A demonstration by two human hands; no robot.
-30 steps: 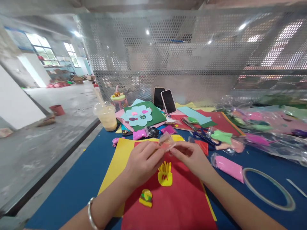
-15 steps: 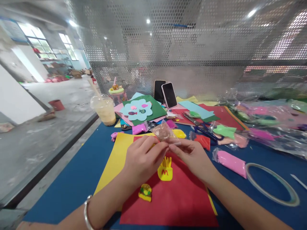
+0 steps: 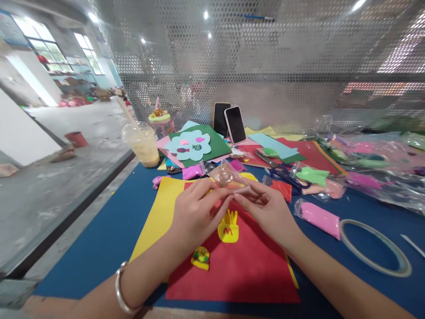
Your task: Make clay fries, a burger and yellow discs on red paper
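On my feed, the left hand (image 3: 197, 208) and right hand (image 3: 270, 210) pinch a clear bag (image 3: 226, 173) over the red sheet (image 3: 252, 272); fries (image 3: 228, 232) and a burger (image 3: 200, 258) lie on it, a pink packet (image 3: 320, 220) to its right.

Bag (image 3: 223, 176) behind fries (image 3: 228, 232) on ppr (image 3: 254, 274); burger (image 3: 200, 259) front-L; tape (image 3: 403, 267) R; cup (image 3: 143, 145) back L.

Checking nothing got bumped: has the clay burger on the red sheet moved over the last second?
No. The clay burger keeps its place on the red sheet, left of and nearer the wearer than the clay fries; the view itself shifted.
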